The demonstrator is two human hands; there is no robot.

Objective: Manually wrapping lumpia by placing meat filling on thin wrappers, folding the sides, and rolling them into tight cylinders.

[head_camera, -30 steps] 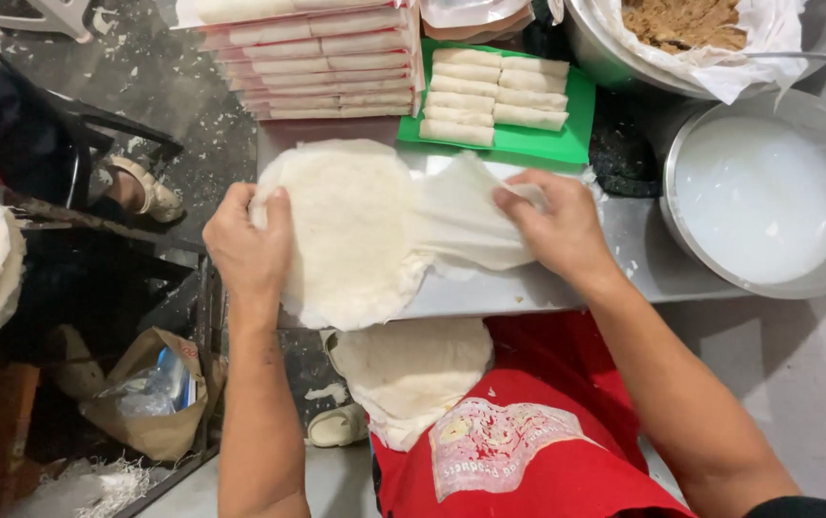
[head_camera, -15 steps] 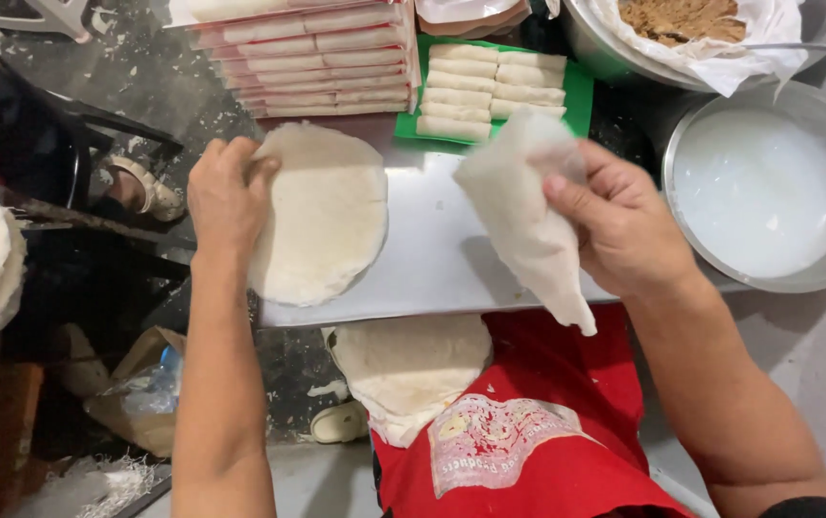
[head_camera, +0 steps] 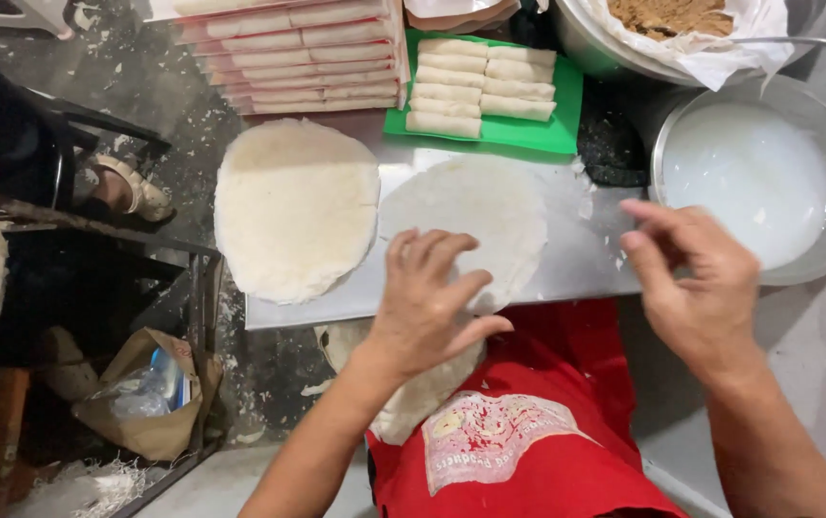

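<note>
A single thin round wrapper (head_camera: 485, 216) lies flat on the metal board (head_camera: 586, 264). My left hand (head_camera: 427, 302) rests on its near edge, fingers spread. My right hand (head_camera: 696, 278) hovers over the board's right end, empty, fingers loosely curled apart. A stack of round white wrappers (head_camera: 296, 206) sits on the board's left end. More wrappers (head_camera: 413, 393) lie in my lap on a red apron.
A green tray (head_camera: 566, 125) of finished rolls stands behind the board, with stacked trays of rolls (head_camera: 288, 53) to its left. A steel bowl of white liquid (head_camera: 754, 177) sits at right, a bowl of brown filling (head_camera: 682, 19) behind it.
My right hand peeled one wrapper off the stack, carried it right and laid it flat. My left hand left the stack and now presses on the laid wrapper.
</note>
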